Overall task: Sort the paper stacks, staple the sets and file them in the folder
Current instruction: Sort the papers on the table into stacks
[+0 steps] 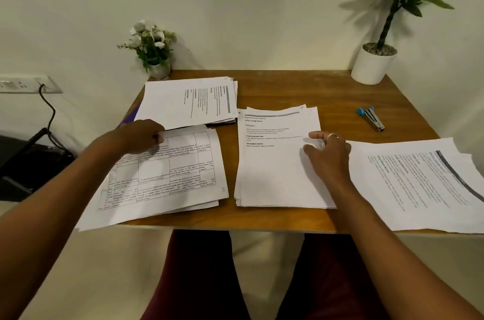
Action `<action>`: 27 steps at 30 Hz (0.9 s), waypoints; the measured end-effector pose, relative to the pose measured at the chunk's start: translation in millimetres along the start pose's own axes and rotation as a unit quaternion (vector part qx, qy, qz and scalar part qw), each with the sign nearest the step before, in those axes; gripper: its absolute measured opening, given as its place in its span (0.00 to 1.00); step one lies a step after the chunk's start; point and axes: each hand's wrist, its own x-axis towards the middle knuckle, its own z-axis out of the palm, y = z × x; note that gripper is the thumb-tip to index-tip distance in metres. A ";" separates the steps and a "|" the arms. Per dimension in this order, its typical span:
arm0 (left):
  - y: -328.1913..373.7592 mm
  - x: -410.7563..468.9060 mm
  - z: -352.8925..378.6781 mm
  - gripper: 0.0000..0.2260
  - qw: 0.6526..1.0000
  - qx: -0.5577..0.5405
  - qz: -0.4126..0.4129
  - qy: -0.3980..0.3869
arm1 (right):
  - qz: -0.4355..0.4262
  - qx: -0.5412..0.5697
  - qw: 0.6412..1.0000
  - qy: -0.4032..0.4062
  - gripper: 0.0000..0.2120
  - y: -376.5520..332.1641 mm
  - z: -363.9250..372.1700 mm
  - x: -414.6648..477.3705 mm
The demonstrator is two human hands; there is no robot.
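Four paper stacks lie on the wooden table (301,91). A stack with printed tables (183,170) sits front left, hanging over the table's edge; my left hand (141,136) rests on its top left part, fingers curled down onto the sheets. A text stack (275,162) lies in the middle; my right hand (327,152) touches its right edge with loosely bent fingers. Another stack (188,101) lies at the back left, on top of a purple folder (133,114) that shows only at its left edge. A fourth stack (419,183) lies front right. A blue stapler (371,118) rests at the right.
A small vase of white flowers (153,49) stands at the table's back left corner, and a white pot with a tall green plant (374,63) at the back right. A wall socket with a black cable (39,86) is at the left. My legs are under the front edge.
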 end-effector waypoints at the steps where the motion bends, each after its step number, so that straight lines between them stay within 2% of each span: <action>1: -0.8 2.0 4.2 0.08 1.000 0.010 -0.004 0.009 | -0.002 -0.016 1.000 -0.002 0.11 0.5 -0.1 1.0; 4: -0.2 6.5 11.8 0.04 0.997 0.062 -0.016 0.049 | -0.012 -0.055 0.998 -0.016 0.16 2.1 1.8 2.9; 5: 0.1 9.0 13.9 0.05 0.995 0.076 -0.015 0.059 | -0.016 -0.069 0.997 -0.022 0.18 3.2 3.2 3.0; 7: 3.1 10.5 17.4 0.15 0.992 0.092 -0.013 0.081 | -0.019 -0.097 0.995 -0.032 0.22 7.2 6.6 3.3; 11: 18.4 5.8 26.8 0.25 0.984 0.044 0.011 0.172 | -0.012 -0.114 0.993 -0.038 0.28 11.7 8.3 4.1; 14: 37.5 3.8 29.7 0.23 0.976 0.000 0.042 0.215 | -0.010 -0.101 0.994 -0.029 0.29 10.5 7.1 7.3; 20: 93.2 -6.0 40.6 0.12 0.967 -0.124 0.094 0.200 | 0.015 -0.070 0.997 -0.037 0.34 11.2 5.9 14.4; 23: 133.4 -8.0 52.6 0.07 0.963 -0.212 0.065 0.154 | 0.023 -0.062 0.997 -0.046 0.34 11.8 4.5 17.2; 27: 173.1 12.4 67.6 0.10 0.976 -0.188 0.023 0.105 | 0.021 -0.056 0.997 -0.048 0.33 12.2 3.9 17.3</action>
